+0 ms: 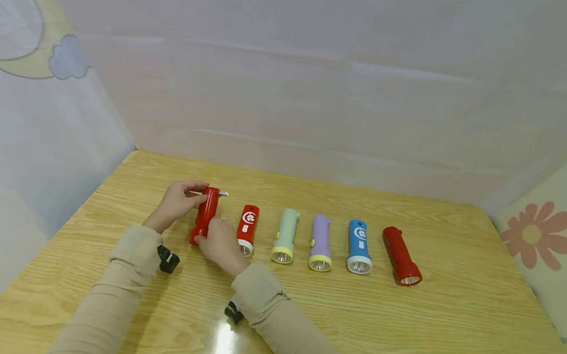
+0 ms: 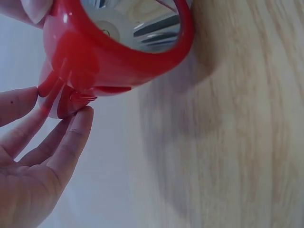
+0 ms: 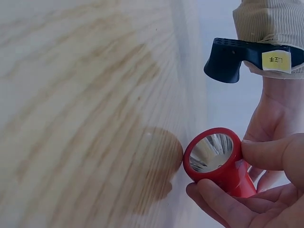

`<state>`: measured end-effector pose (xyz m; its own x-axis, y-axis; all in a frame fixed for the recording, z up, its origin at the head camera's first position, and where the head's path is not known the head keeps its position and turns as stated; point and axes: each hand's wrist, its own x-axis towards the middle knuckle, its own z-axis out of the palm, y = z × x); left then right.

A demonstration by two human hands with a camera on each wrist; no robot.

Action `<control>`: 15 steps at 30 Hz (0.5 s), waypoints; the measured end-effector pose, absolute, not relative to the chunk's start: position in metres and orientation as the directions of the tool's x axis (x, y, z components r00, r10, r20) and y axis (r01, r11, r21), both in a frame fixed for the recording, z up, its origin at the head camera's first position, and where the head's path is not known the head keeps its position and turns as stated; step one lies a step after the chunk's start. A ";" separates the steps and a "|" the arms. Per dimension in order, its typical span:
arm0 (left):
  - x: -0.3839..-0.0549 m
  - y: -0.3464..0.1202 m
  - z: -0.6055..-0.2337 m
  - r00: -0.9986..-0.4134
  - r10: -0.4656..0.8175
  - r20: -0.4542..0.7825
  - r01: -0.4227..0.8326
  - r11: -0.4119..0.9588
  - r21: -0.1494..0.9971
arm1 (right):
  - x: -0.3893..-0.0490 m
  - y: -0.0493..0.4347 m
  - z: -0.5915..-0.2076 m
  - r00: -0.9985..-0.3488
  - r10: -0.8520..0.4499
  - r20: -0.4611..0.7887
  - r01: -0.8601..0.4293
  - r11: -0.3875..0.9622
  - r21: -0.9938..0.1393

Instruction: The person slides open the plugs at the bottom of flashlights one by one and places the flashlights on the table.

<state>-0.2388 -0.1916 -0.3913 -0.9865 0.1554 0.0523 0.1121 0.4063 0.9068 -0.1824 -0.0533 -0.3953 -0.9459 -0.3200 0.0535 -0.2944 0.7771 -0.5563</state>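
A red flashlight point(image 1: 207, 210) with a metal piece sticking out sideways at its far end is at the left of the row on the table. My left hand point(image 1: 178, 203) pinches its far part between thumb and fingers. At the lamp end, my right hand point(image 1: 221, 244) grips the head, which the right wrist view shows between thumb and fingers. The silvery reflector point(image 3: 211, 153) faces that camera, and the head's rim is at or just above the wood. Beside the right hand lies a red flashlight with a white print point(image 1: 248, 225), its lamp end partly covered.
Rightward in the row lie a mint-green flashlight point(image 1: 286, 232), a purple flashlight point(image 1: 320, 238), a blue flashlight point(image 1: 359, 242) and another red flashlight point(image 1: 400, 253), lamp ends toward me. The wooden table point(image 1: 454, 333) meets cloth walls point(image 1: 321, 117) at back and sides.
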 end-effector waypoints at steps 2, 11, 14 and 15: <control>-0.239 -0.192 -0.392 -0.985 0.161 0.053 0.115 0.404 0.908 | -0.182 -0.054 -0.396 -0.948 -0.315 0.051 -0.287 0.769 -0.571; -0.240 -0.191 -0.394 -0.987 0.160 0.008 0.075 0.415 0.907 | -0.180 -0.055 -0.395 -0.962 -0.274 0.012 -0.224 0.759 -0.612; -0.240 -0.191 -0.394 -0.987 0.163 0.003 0.073 0.429 0.900 | -0.180 -0.055 -0.396 -0.961 -0.277 0.018 -0.230 0.758 -0.611; -0.241 -0.191 -0.395 -0.986 0.166 0.001 0.074 0.433 0.898 | -0.180 -0.054 -0.396 -0.960 -0.279 0.016 -0.230 0.756 -0.613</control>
